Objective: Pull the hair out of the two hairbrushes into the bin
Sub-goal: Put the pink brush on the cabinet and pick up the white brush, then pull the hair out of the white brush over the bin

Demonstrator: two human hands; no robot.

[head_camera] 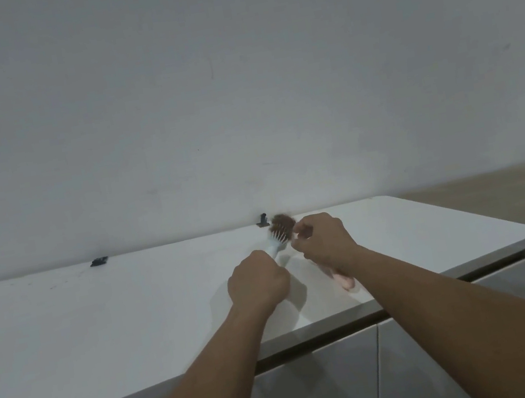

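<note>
My left hand (256,280) is closed around the handle of a pale blue hairbrush (277,240), holding it up above the white counter (101,323). A brown clump of hair (283,221) sits on the brush's bristles at its far end. My right hand (323,240) is right beside the brush head, its fingers pinched together at the edge of the hair clump. A pink hairbrush (343,281) lies on the counter under my right wrist, mostly hidden. No bin is in view.
Two small black objects rest against the wall: one at the left (99,261), one behind the brush (262,220). The counter's front edge runs above white cabinet doors (320,387). A wooden surface (483,196) adjoins on the right.
</note>
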